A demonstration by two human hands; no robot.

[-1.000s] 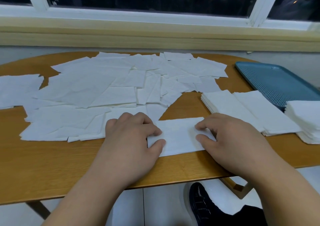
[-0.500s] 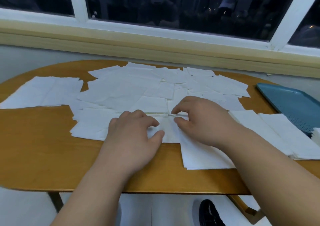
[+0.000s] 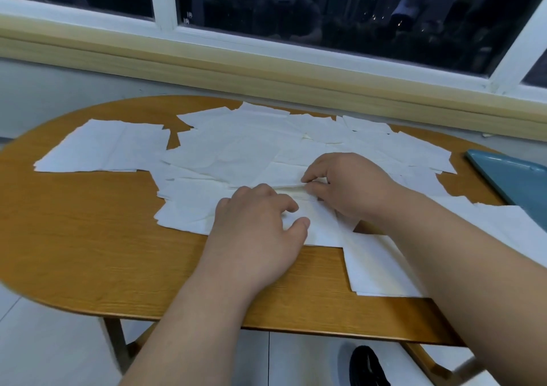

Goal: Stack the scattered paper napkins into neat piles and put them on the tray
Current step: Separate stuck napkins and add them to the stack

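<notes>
Right hand [image 3: 346, 184] pinching paper napkin [image 3: 278, 175] edge, left hand [image 3: 254, 225] lying relaxed, pressing scattered napkins [image 3: 236, 145] on bench [image 3: 88, 237] — teal tray [image 3: 515, 178] sitting far right.

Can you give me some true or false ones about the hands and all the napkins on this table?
1. The right hand pinches the edge of a napkin. True.
2. The left hand is up in the air holding a cup. False: it rests on the napkins, and there is no cup in view.
3. The tray is red. False: it is blue-green.
4. Many napkins lie spread over the wooden table. True.
5. The tray sits at the table's left end. False: it is at the right end.
</notes>
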